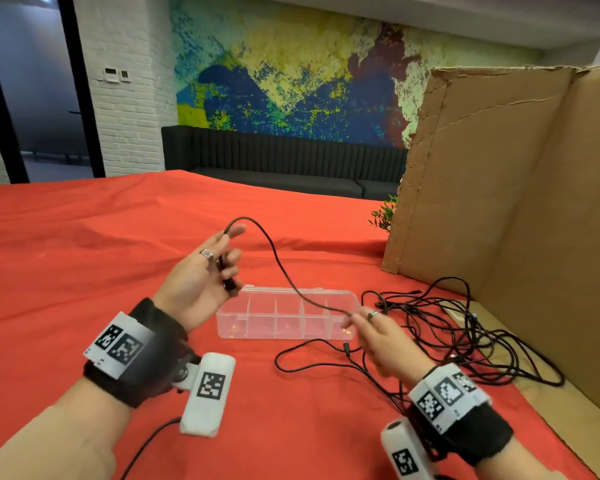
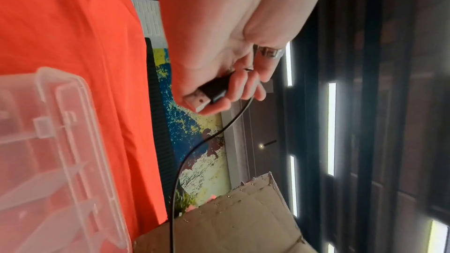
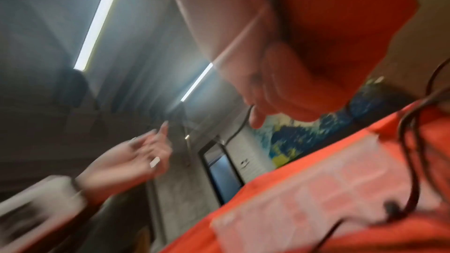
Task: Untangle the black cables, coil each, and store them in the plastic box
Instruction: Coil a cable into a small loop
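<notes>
My left hand (image 1: 219, 261) is raised above the red cloth and grips the USB plug (image 2: 207, 93) of a black cable (image 1: 278, 265). That cable loops over my index finger and runs down to my right hand (image 1: 364, 323), which pinches it near the right end of the clear plastic box (image 1: 286, 336). The box lies open with several empty compartments. A tangle of black cables (image 1: 465, 341) lies to the right of the box. The right wrist view is blurred; the box (image 3: 316, 189) and my left hand (image 3: 143, 153) show in it.
A tall cardboard sheet (image 1: 516, 202) stands along the right side, just behind the tangle. The red cloth (image 1: 101, 254) covers the table. A loose cable end (image 1: 346, 348) lies in front of the box. A dark bench and painted wall stand beyond the table.
</notes>
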Tool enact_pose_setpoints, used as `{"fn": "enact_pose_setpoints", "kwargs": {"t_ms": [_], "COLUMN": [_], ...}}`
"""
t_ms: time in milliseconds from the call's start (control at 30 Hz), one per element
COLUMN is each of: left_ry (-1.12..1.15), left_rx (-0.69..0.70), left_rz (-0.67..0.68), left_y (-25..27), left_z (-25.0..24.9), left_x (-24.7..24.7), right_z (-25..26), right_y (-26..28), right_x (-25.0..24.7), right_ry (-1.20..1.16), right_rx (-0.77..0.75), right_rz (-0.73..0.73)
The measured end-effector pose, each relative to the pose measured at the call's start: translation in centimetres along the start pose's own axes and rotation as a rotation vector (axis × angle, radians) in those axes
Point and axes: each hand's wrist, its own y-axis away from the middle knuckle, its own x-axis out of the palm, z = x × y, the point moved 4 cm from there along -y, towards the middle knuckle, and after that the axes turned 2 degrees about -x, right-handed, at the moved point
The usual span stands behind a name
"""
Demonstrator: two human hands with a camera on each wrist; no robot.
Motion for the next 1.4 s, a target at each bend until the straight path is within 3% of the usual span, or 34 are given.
{"fn": "enact_pose_setpoints", "kwargs": {"t_ms": [133,267,333,400,533,600,667,767,933,1033,1100,1267,1300,1400], "left_ry": [-0.522,-0.858,-0.961,-0.886,-0.519,-0.393,-0.289,-0.175,-0.069,-0.042,-0.028,0.017,0.011,-0.009], "left_rx": [0.112,0.012,-0.023,-0.016,0.108,0.131,0.136,0.149,0.120,0.084,0.079,0.070,0.071,0.070], "left_rz": [0.058,0.323,0.295,0.137,-0.235,-0.360,-0.469,-0.558,-0.642,-0.657,-0.683,-0.754,-0.757,-0.744], "left_y": [0.1,0.7,0.5,-0.4,-2.2,-2.5,-2.6,-2.6,-3.0,-3.3,-3.3,-3.6,-3.8,-4.4], "left_z": [2.1,7.3,7.8,6.6,1.3,-0.7,-2.1,-3.3,-2.5,-1.5,-1.4,-1.4,-1.4,-0.7], "left_x": [2.7,3.4,2.3,0.7,-4.8,-8.0,-10.7,-13.3,-15.0,-15.1,-15.6,-17.0,-16.9,-16.0], "right_z": [3.7,6.3,6.0,4.5,-0.1,-1.9,-2.9,-3.7,-3.0,-2.3,-1.7,-1.8,-1.8,-1.8], "right_y": [2.4,3.6,3.7,3.5,2.4,1.7,0.8,0.1,0.1,0.2,0.2,0.0,-0.2,-0.8], "right_x": [5.4,5.9,4.6,2.9,-1.1,-3.9,-6.9,-11.0,-14.2,-16.0,-17.5,-20.5,-20.6,-20.1], "right_ry": [-0.087,-0.117,-0.078,-0.006,0.378,0.340,0.107,-0.141,0.078,0.175,0.227,0.487,0.438,-0.031], "right_rx": [-0.078,-0.218,-0.212,-0.159,-0.055,0.028,0.126,0.216,0.151,0.194,0.232,0.442,0.441,0.348], "right_rz": [0.202,0.267,0.244,0.213,0.175,0.056,-0.104,-0.387,-0.750,-0.885,-0.869,-0.617,-0.602,-0.683]}}
